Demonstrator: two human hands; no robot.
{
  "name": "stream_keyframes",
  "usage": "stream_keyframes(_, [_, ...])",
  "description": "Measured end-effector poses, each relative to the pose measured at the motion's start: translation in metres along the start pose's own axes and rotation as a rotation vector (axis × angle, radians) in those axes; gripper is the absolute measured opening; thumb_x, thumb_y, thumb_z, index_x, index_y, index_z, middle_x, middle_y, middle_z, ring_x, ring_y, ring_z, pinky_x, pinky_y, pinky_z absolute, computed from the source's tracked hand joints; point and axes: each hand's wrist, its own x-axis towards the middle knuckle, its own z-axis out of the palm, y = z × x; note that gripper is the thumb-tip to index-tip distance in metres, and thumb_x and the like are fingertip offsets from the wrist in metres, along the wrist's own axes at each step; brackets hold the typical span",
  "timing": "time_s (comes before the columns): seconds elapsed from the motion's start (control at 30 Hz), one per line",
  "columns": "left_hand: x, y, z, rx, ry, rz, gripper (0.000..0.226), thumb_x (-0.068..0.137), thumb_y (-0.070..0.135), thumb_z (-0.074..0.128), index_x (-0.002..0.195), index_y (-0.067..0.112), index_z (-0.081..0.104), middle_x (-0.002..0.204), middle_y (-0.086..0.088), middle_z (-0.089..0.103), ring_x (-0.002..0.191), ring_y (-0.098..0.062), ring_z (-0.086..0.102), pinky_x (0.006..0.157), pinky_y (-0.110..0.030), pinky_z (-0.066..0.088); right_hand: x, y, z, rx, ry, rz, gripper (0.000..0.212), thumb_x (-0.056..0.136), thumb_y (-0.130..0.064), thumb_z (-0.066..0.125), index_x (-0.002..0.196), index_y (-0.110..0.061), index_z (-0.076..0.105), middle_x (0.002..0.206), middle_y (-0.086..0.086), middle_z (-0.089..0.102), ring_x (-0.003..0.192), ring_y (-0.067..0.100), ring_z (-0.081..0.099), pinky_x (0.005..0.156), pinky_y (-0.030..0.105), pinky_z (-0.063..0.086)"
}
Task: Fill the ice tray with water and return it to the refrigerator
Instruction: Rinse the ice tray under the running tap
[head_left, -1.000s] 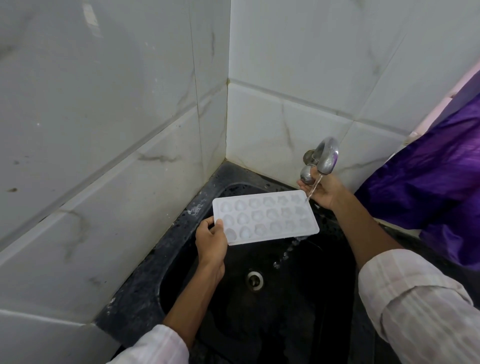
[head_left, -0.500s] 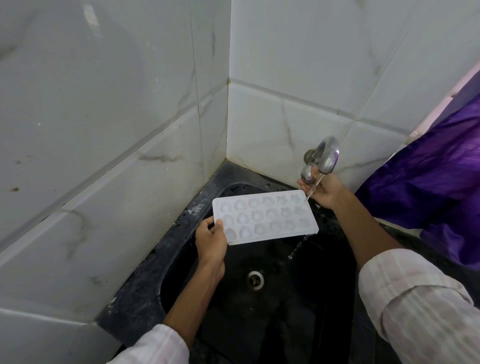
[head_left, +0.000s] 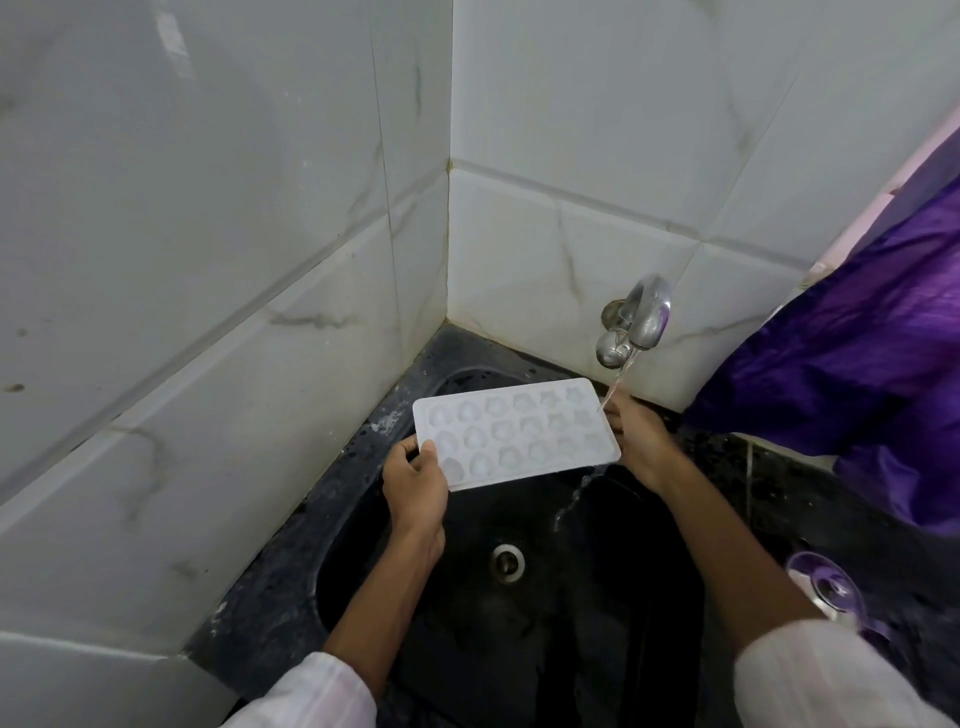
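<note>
Black speckled worktop (head_left: 270, 613) with a sunken sink (head_left: 597, 623); a purple-tinted glass object (head_left: 826, 592) stands at its right.

I see both arms coming in from near edge. Left sleeve (head_left: 311, 696), near left: pale off-white cloth, faint pinkish stripes, soft folds at cuff. Right sleeve (head_left: 831, 675), near right: same pale cloth, thin pinkish check, blurred toward frame edge. Left forearm (head_left: 384, 587) and right forearm (head_left: 727, 540) uncovered below cuffs. Left hand (head_left: 415, 483), right hand (head_left: 636, 441): ungloved.
</note>
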Motion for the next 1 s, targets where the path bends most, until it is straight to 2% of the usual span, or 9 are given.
stream_keyframes(0.1, [0.0,-0.003,0.001,0.014,0.015,0.029,0.012,0.103,0.02,0.05,0.108,0.017,0.061,0.113,-0.006,0.068,0.099,-0.022,0.066,0.082,-0.04,0.058,-0.015,0.021,0.004,-0.024,-0.042,-0.013,0.023,0.097,-0.03,0.057,0.113,-0.017,0.067,0.107,0.004,0.073,0.097,0.02,0.069,0.082,0.039,0.058])
stream_keyframes(0.17, [-0.002,-0.004,0.001,0.032,0.01,0.063,0.01,0.103,0.02,0.05,0.108,0.019,0.058,0.113,-0.005,0.067,0.099,-0.02,0.065,0.077,-0.033,0.053,-0.015,0.027,0.006,-0.037,0.009,-0.04,0.024,0.092,-0.02,0.063,0.116,-0.017,0.066,0.107,0.004,0.072,0.098,0.02,0.068,0.079,0.037,0.059])
stream_keyframes(0.3, [-0.008,-0.009,0.001,0.052,-0.01,0.094,0.012,0.103,0.02,0.05,0.112,0.016,0.058,0.114,-0.005,0.066,0.098,-0.019,0.064,0.066,-0.025,0.048,-0.009,0.027,0.01,-0.065,0.158,-0.059,0.015,0.086,-0.023,0.064,0.099,-0.017,0.069,0.094,0.004,0.073,0.085,0.02,0.07,0.065,0.032,0.058])
stream_keyframes(0.37, [-0.012,-0.01,0.001,0.059,-0.026,0.108,0.016,0.103,0.019,0.049,0.116,0.014,0.058,0.111,-0.005,0.065,0.091,-0.014,0.064,0.062,-0.024,0.047,-0.006,0.027,0.011,-0.106,0.21,-0.091,0.017,0.086,-0.026,0.065,0.099,-0.016,0.069,0.091,0.003,0.072,0.082,0.021,0.07,0.06,0.03,0.055])
stream_keyframes(0.5, [-0.018,-0.009,0.0,0.073,-0.052,0.148,0.017,0.104,0.02,0.048,0.117,0.013,0.057,0.107,-0.002,0.065,0.084,-0.006,0.061,0.059,-0.02,0.045,-0.001,0.025,0.014,-0.002,0.171,-0.001,0.015,0.087,-0.018,0.064,0.101,-0.012,0.065,0.089,0.005,0.069,0.075,0.022,0.067,0.058,0.029,0.053])
stream_keyframes(0.63, [-0.021,-0.008,-0.004,0.087,-0.082,0.175,0.012,0.104,0.02,0.049,0.113,0.017,0.056,0.103,0.002,0.066,0.087,-0.005,0.062,0.062,-0.021,0.046,0.008,0.023,0.013,0.051,0.155,0.104,0.019,0.079,-0.017,0.066,0.096,-0.01,0.068,0.097,0.012,0.072,0.088,0.032,0.07,0.081,0.05,0.058])
stream_keyframes(0.77, [-0.025,-0.01,-0.004,0.083,-0.103,0.171,0.012,0.104,0.02,0.05,0.113,0.017,0.056,0.1,0.003,0.068,0.087,-0.007,0.066,0.062,-0.022,0.048,0.006,0.018,0.018,-0.064,0.254,0.006,0.018,0.079,-0.022,0.066,0.089,-0.008,0.069,0.089,0.014,0.071,0.083,0.031,0.069,0.079,0.046,0.057])
stream_keyframes(0.87, [-0.023,-0.01,-0.007,0.071,-0.105,0.165,0.016,0.103,0.02,0.051,0.117,0.015,0.056,0.104,-0.001,0.069,0.092,-0.012,0.068,0.064,-0.023,0.05,0.001,0.013,0.02,-0.03,0.192,0.027,0.015,0.084,-0.02,0.066,0.092,-0.008,0.068,0.086,0.01,0.07,0.08,0.027,0.067,0.071,0.039,0.057])
stream_keyframes(1.0, [-0.022,-0.01,-0.011,0.068,-0.137,0.174,0.013,0.103,0.019,0.052,0.116,0.017,0.056,0.104,-0.002,0.071,0.094,-0.015,0.069,0.068,-0.025,0.052,0.002,0.009,0.015,-0.015,0.133,0.104,0.014,0.08,-0.016,0.065,0.09,-0.008,0.068,0.092,0.012,0.072,0.086,0.03,0.07,0.086,0.047,0.057])
